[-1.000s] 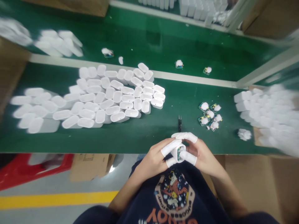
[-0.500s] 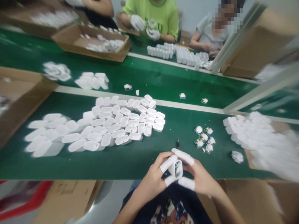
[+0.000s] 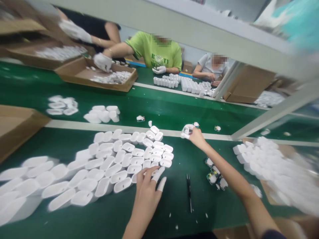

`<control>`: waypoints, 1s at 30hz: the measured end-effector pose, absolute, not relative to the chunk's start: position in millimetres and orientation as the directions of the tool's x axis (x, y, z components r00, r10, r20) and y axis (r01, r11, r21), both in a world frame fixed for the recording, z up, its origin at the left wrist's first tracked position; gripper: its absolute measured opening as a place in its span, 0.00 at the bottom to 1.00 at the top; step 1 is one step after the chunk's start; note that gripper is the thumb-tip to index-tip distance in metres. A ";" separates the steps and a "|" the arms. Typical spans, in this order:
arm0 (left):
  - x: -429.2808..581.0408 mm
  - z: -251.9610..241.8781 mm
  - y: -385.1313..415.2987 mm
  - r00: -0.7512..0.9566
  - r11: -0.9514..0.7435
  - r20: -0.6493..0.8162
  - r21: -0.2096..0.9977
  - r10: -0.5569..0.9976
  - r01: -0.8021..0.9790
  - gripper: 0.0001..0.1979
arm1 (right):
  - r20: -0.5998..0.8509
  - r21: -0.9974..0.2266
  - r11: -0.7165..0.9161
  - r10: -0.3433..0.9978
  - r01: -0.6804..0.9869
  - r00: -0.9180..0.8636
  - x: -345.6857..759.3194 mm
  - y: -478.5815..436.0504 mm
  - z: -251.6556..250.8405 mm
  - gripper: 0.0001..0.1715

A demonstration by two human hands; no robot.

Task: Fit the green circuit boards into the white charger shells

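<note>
The grip of the right hand (image 3: 196, 136) is closed on a small white housing (image 3: 185, 130), pinched between covered fingertips at the far side of the bench (image 3: 99, 219), over or just before the pale rail (image 3: 72, 125). The left hand (image 3: 146, 191) has its grip loose, thumb and fingers parted, at the near right edge of the white housings standing in a wide group (image 3: 121, 157); whether its fingertips touch one of them, I cannot tell. White covers sit on its thumb and index finger.

Between the two forearms, black tweezers (image 3: 189, 192) lie on the bench, tips toward the far side. To their right is a cluster of circuit boards (image 3: 212, 178) topped with white lumps, partly hidden by the right forearm. Farther right, more white housings are heaped (image 3: 264, 166), blurred toward the edge.

Beyond the rail, on the far green surface (image 3: 154, 103), a single board (image 3: 141, 118) lies left of centre; another (image 3: 196, 124) is just behind the right hand. At the far side, a co-worker in a green top (image 3: 165, 54) has one gloved hand (image 3: 103, 62) over a cardboard tray (image 3: 126, 87) of small white parts.
</note>
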State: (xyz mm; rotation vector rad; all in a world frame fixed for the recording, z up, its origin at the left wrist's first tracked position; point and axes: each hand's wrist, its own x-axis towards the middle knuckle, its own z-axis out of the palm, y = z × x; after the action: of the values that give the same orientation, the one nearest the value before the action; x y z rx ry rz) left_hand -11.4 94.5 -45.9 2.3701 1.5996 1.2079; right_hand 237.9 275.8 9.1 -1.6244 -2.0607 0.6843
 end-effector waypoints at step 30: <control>0.9 -50.0 112.4 0.083 -0.240 0.390 0.373 0.917 0.896 0.15 | 0.012 -0.265 0.002 1.000 0.964 0.002 379.6 332.8 4.1 0.11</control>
State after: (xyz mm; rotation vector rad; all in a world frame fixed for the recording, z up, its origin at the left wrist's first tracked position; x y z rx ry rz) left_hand 0.9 112.4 -50.0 2.2840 1.9138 0.8721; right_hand 379.6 332.8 4.1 -2.0734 -2.0732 0.2670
